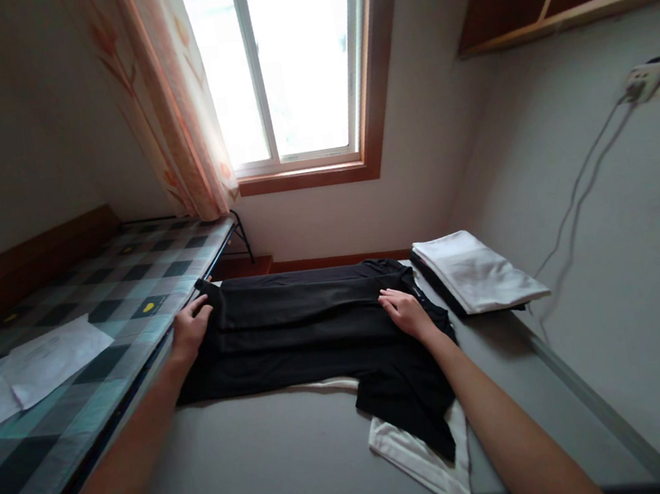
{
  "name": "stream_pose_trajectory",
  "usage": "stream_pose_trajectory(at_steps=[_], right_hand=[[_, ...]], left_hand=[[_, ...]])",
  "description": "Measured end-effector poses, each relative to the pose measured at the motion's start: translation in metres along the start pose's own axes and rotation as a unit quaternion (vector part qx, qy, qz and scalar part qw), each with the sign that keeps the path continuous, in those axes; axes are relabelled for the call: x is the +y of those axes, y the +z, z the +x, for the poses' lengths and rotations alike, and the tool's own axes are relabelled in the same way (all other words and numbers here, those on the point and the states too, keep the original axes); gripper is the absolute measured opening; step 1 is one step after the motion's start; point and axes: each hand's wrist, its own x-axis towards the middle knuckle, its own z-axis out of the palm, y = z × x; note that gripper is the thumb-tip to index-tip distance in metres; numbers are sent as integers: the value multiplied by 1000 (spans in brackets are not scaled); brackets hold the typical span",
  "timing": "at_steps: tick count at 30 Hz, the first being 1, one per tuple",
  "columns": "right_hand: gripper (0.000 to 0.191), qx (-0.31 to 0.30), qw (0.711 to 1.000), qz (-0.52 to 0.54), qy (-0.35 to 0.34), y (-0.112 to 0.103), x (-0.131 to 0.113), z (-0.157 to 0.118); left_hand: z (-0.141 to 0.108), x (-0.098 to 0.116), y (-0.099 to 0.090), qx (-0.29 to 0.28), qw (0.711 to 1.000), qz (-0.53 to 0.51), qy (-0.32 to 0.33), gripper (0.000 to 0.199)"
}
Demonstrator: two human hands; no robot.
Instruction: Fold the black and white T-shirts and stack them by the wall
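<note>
A black shirt [293,328] lies spread sideways over the grey table, its far part folded over and one sleeve pointing toward me. Under it, a white garment [423,462] shows at the near right. My left hand [190,326] is at the shirt's left end, its fingers closed on the black cloth near the far corner. On the right, near the collar, my right hand [403,310] has its fingertips pressed together on the fabric.
Folded white cloth [475,270] rests on dark cloth at the table's [263,454] far right. A bed with a checked mattress [94,305] adjoins the left side, bearing papers [51,362]. A cable [573,200] hangs along the right wall.
</note>
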Motion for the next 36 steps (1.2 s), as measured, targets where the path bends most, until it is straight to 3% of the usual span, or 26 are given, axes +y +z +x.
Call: stream_pose_trajectory(at_steps=[2, 4, 8, 11, 14, 19, 27, 32, 36], right_hand=[[35, -4, 1000, 1, -1, -1, 0, 0], [35, -7, 1000, 3, -2, -1, -1, 0], [35, -9, 1000, -3, -2, -2, -1, 0], [36, -11, 1000, -10, -4, -1, 0, 0], [35, -13, 1000, -17, -6, -1, 0, 0], [33, -7, 1000, -11, -5, 0, 1, 0], [32, -3, 1000, -9, -7, 1, 3, 0], [34, -9, 1000, -18, -9, 1, 2, 0], [32, -4, 1000, -11, -5, 0, 1, -1]], left_hand=[[-14, 20, 20, -16, 997, 5, 80, 43], [-32, 36, 44, -70, 982, 45, 168, 45], [-69, 45, 90, -226, 904, 188, 312, 41], [-84, 44, 106, -220, 868, 257, 362, 57], [-83, 42, 107, -178, 881, 272, 343, 68], [-74, 35, 101, -143, 916, 209, 310, 29], [-78, 26, 107, -224, 870, 195, 394, 36], [-79, 30, 105, -212, 871, 212, 389, 26], [-82, 43, 103, -189, 897, 201, 345, 30]])
